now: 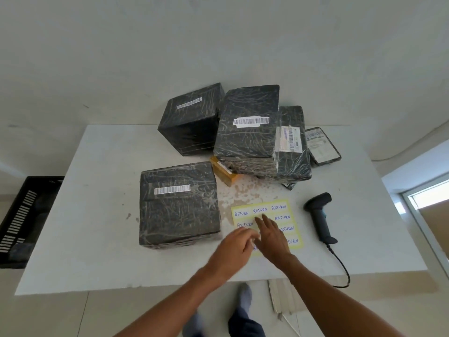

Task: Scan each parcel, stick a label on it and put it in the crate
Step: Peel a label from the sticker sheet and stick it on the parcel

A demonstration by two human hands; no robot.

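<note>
Both hands sit on the yellow label sheet, lower centre-right of the frame. The right hand lies flat with fingers spread, pinning the sheet to the desk; that grip is open and holds nothing. The left hand is just beside it on the left, fingertips curled toward the sheet's lower-left corner, prob. picking at a sticker edge. Blur hides the tips, so I cannot tell whether a label is pinched yet.

The relation that matters: the parcel due for a label lies directly left of the hands, w/ its near-right corner close to the left hand but not touching. Its barcode strip runs left-right across the top face, with bare wrap below it. The left hand is nearer, so a short sweep left and up should land the sticker there.

The scanner lies right of the sheet (untouched, cable trailing off the desk edge). The crate sits at far left, beyond the desk. The other parcels are stacked at upper centre.
</note>
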